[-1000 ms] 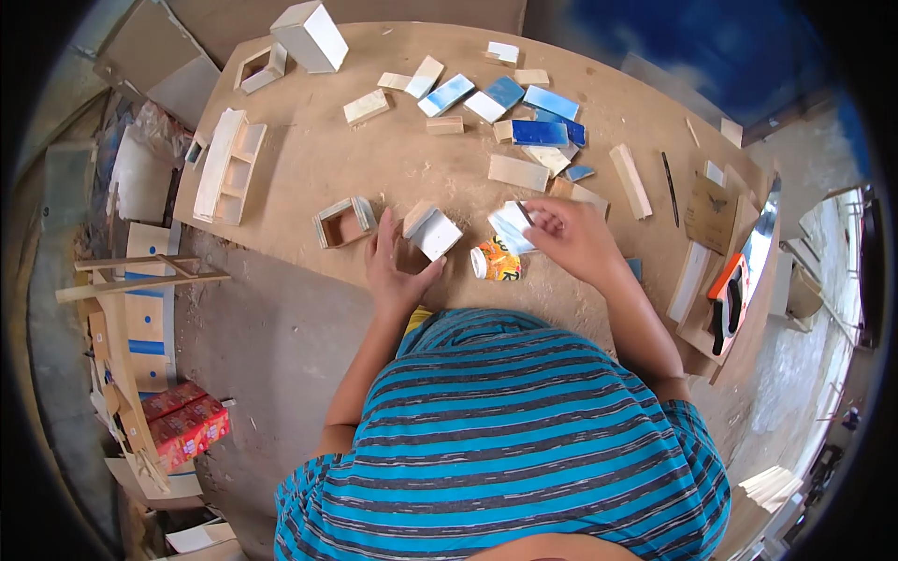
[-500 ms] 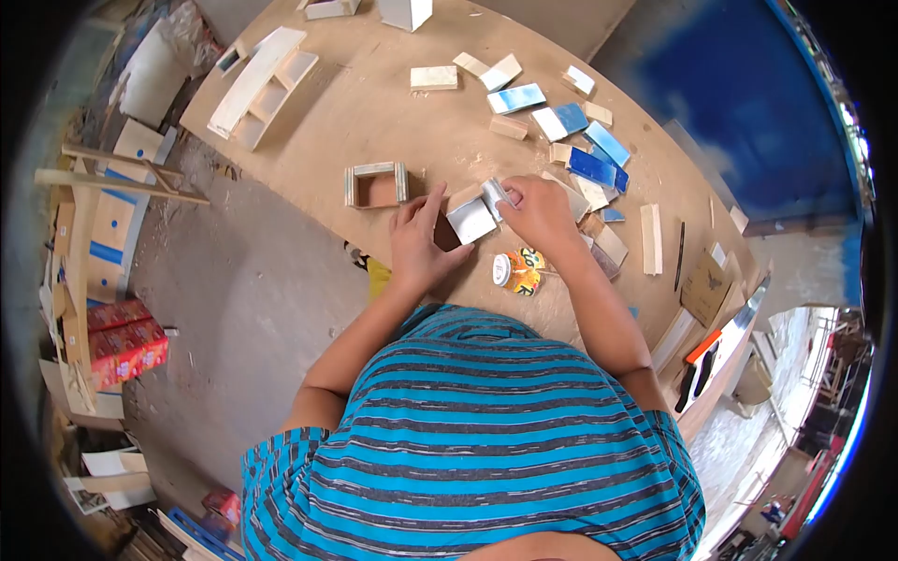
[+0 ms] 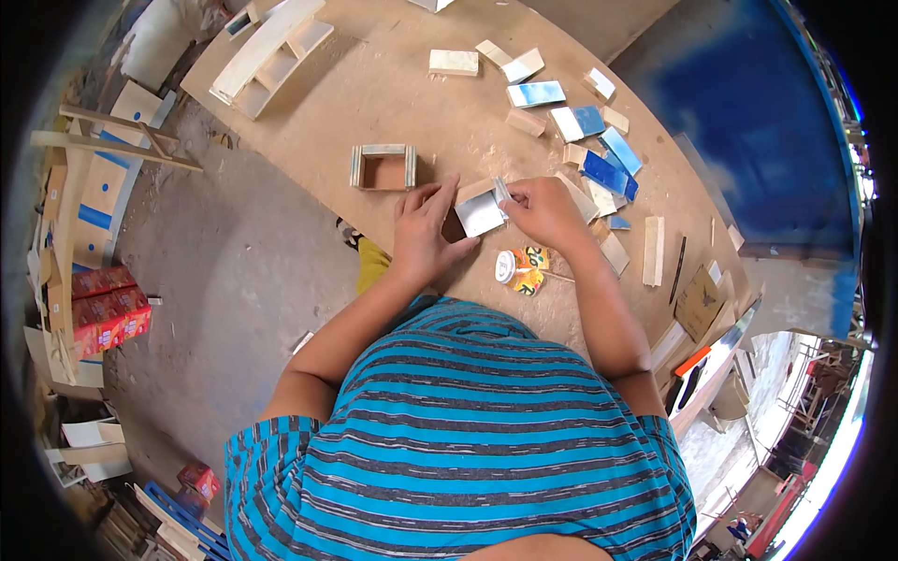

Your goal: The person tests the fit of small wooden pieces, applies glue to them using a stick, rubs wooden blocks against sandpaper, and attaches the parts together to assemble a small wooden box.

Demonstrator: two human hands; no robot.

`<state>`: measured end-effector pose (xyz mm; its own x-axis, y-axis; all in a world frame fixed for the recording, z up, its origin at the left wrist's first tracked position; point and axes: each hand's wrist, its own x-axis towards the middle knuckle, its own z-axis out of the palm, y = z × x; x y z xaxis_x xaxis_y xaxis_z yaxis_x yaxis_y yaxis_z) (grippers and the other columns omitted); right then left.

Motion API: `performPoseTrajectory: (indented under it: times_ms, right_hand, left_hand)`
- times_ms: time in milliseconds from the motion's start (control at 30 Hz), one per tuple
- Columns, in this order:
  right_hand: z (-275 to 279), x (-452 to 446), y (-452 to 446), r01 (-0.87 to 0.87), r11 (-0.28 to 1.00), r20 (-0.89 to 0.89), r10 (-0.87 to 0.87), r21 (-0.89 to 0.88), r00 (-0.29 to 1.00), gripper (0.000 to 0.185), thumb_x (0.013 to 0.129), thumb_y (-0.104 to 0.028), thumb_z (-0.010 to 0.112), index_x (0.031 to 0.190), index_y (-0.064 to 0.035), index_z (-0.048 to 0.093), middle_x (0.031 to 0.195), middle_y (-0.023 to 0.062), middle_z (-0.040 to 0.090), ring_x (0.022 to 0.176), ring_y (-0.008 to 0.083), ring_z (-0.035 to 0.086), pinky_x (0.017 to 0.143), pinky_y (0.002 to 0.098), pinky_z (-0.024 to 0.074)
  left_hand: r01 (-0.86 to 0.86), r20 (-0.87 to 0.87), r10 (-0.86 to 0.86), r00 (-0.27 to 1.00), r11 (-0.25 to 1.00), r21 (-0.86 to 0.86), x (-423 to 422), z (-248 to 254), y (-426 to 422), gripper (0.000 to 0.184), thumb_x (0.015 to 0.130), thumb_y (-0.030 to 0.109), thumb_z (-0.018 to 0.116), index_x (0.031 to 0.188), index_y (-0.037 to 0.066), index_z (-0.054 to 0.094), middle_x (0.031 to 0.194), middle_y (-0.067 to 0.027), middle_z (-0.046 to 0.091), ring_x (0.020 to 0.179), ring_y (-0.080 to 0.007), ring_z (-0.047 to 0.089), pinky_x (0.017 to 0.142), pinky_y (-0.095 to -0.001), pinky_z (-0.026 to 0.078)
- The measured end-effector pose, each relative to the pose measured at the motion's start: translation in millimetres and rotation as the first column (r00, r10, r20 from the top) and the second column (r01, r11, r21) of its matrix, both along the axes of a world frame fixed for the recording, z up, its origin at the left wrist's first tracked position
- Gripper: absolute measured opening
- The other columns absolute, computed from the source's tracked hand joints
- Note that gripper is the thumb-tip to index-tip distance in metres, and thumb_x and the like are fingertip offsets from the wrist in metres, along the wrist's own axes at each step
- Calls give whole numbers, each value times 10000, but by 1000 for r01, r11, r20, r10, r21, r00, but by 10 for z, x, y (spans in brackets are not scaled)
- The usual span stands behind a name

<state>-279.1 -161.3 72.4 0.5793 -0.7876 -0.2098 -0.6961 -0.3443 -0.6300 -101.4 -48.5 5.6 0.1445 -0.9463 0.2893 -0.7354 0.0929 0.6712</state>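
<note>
A small wooden box piece with a white inner face (image 3: 481, 214) stands on the brown table between my hands. My left hand (image 3: 426, 232) is at its left side, thumb and fingers spread apart around its end. At its right end my right hand (image 3: 541, 209) pinches a small light-coloured panel (image 3: 501, 194), upright against the piece. Just up and left is a small open wooden box (image 3: 384, 169) with a brown inside. Below my right hand lies a white-capped bottle with a yellow and orange label (image 3: 521, 269).
Several white, blue and bare wood blocks (image 3: 536, 93) lie scattered at the upper right. A divided wooden shelf (image 3: 270, 58) is at the upper left. An orange and black handsaw (image 3: 692, 361), a cardboard piece (image 3: 698, 304) and a dark pencil-like stick (image 3: 677, 271) are on the right.
My right hand has brought the panel leftward from above the bottle to the box piece's right end. My left hand has moved close around the piece. The whole view has turned and shifted.
</note>
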Motion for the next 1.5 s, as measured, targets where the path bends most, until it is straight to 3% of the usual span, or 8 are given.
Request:
performPoseTrajectory:
  times_ms: [267,567,767,967,1167,1267,1367,1500]
  right_hand:
    - [13,17,-38,-30,999,-97,32,18,995,230,779,-216,690,854,-1,720,749,218,667,723,383,656,696,443,515]
    - [-140,-74,-78,89,976,23,-95,197,995,262,780,-205,731,955,-9,732,769,195,693,686,280,686,661,366,519]
    - [-43,-73,-73,-22,988,28,18,150,999,260,799,-223,712,949,-11,726,765,202,682,681,299,670,649,379,508]
    - [-23,-75,-31,-71,996,26,69,47,997,240,825,-229,683,906,-6,713,721,219,650,638,353,632,605,411,479]
    - [3,-56,-40,-98,994,-20,99,49,995,247,831,-238,675,871,4,704,632,197,616,623,344,635,595,418,470]
    - [15,-43,-37,-72,991,-110,84,109,990,234,821,-212,690,866,17,691,669,201,628,616,351,625,600,424,477]
    - [-132,-138,40,-101,990,100,92,94,991,284,772,-122,713,1008,32,673,790,170,626,651,203,615,610,358,483]
    - [-176,-166,78,-144,989,49,145,-20,988,373,719,-49,733,1075,19,647,873,158,625,740,252,652,666,357,524]
  left_hand:
    - [-3,11,3,1000,1000,-16,-2,-29,-9,991,549,258,858,1435,73,454,1121,-106,683,1154,-301,547,1013,-462,350]
    - [51,-37,-51,998,999,4,41,-107,-41,1041,543,244,870,1465,83,414,1141,-116,672,1153,-299,544,993,-450,353]
    - [60,-28,-58,998,996,60,47,-110,-32,1091,533,237,880,1486,82,372,1250,-92,634,1186,-304,529,1042,-460,325]
    - [43,-23,-43,999,999,9,42,-79,-29,1037,560,237,866,1473,78,399,1125,-115,670,1150,-294,546,1001,-441,360]
    - [44,-32,-43,999,999,15,40,-82,-16,1029,564,239,860,1474,88,404,1182,-124,644,1147,-294,548,1001,-437,366]
    - [26,-28,-25,999,999,43,31,-78,-13,1024,569,247,858,1474,93,406,1201,-135,630,1147,-295,547,1006,-436,364]
    - [35,-37,-33,999,999,42,33,-90,-19,1063,561,259,867,1490,97,378,1185,-103,649,1162,-306,548,1043,-459,340]
    - [39,-22,-38,999,997,64,48,-99,-16,1057,574,266,864,1492,94,371,1196,-102,646,1172,-307,542,1045,-462,336]
